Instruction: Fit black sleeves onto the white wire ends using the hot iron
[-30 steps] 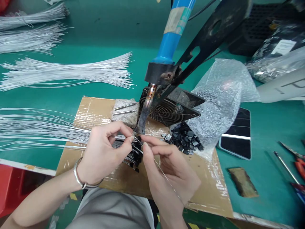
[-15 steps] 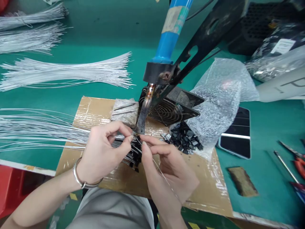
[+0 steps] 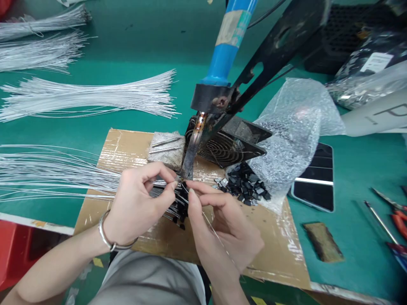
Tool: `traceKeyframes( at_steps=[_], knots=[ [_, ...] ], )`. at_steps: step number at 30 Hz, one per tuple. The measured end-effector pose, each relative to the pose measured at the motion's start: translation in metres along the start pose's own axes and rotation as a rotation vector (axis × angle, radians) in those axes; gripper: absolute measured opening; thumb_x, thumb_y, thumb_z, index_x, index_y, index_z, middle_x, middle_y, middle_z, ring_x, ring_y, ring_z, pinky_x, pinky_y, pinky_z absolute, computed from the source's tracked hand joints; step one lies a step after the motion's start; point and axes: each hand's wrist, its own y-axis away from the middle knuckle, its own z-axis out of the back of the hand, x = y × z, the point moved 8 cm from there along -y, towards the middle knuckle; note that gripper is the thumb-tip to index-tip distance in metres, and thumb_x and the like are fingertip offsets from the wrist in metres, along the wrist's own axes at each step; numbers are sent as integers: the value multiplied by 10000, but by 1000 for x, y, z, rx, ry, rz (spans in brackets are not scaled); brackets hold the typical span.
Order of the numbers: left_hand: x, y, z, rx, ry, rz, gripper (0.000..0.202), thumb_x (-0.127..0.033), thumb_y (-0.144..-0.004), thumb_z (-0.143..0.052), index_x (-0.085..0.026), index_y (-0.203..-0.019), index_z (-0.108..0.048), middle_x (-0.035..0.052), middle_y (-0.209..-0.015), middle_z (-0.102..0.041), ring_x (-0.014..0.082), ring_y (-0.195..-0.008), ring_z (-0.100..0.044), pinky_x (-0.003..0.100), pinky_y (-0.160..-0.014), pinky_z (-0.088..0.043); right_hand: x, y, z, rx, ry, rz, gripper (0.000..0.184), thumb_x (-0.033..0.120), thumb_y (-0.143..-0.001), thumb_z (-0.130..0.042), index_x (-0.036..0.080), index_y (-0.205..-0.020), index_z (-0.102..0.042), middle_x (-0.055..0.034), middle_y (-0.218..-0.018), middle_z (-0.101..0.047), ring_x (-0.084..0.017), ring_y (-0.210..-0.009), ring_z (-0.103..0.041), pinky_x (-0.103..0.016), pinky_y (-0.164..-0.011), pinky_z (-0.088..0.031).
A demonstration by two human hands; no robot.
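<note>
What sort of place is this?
Probably a workshop bench for soldering small parts: what looks like a blue-handled soldering iron is held in a black bracket, a bundle of thin pale wires lies behind, and small black pieces are heaped nearby.

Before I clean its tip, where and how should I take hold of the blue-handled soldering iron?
Probably by the blue handle, above the black collar, coming from the left: the black bracket slants up along the right, and the stained metal shaft below may be hot.
</note>
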Motion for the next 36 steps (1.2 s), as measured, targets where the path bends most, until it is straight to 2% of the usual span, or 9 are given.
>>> traceKeyframes(
  at_steps=[14, 18, 23, 31, 34, 36],
  knots=[
    [-7, 3, 2, -9, -18, -53, 115, -123, -803, -639, -175, -710, -682, 33, -784, -766, 124, -646, -627, 220, -521, -417, 8, -1, -1, -44, 17, 7, 154, 143, -921, -736, 223, -799, -688, -55, -985, -842, -197, -882, -810, -333, -847, -638],
    [-6, 3, 2, -8, -28, -48, 111, -127, -802, -644, -177, -712, -684, 37, -790, -767, 133, -658, -639, 229, -508, -398, 9, -2, 0, -31, 21, 29, 161, 132, -923, -728, 219, -797, -680, -63, -988, -841, -197, -889, -813, -325, -845, -641],
    [-3, 3, 2, 3, -19, -19, 100, -138, -799, -653, -178, -714, -686, 40, -791, -770, 147, -678, -667, 241, -540, -440, 9, -3, -1, 56, 67, 89, 162, 94, -906, -732, 221, -828, -668, -70, -1018, -842, -201, -906, -818, -315, -840, -655],
    [2, 3, 0, 18, -39, 13, 88, -181, -800, -664, -188, -717, -692, 51, -805, -785, 188, -731, -721, 262, -554, -467, 3, -1, -1, 51, 28, 32, 165, 116, -916, -730, 220, -807, -660, -53, -1015, -839, -189, -913, -812, -298, -828, -639],
    [8, 4, 1, 33, -69, 21, 92, -207, -811, -667, -192, -727, -703, 54, -798, -794, 190, -700, -714, 264, -524, -442, -4, -2, 6, -5, 7, -28, 172, 143, -930, -727, 217, -795, -652, -28, -957, -830, -173, -877, -800, -289, -816, -621],
    [14, 5, 5, 29, -131, 20, 99, -229, -821, -677, -194, -738, -718, 49, -789, -800, 158, -582, -647, 262, -464, -378, -10, -6, 22, -111, 36, -68, 109, 187, -936, -742, 215, -850, -682, 10, -805, -787, -141, -730, -757, -256, -707, -594]
  ],
)
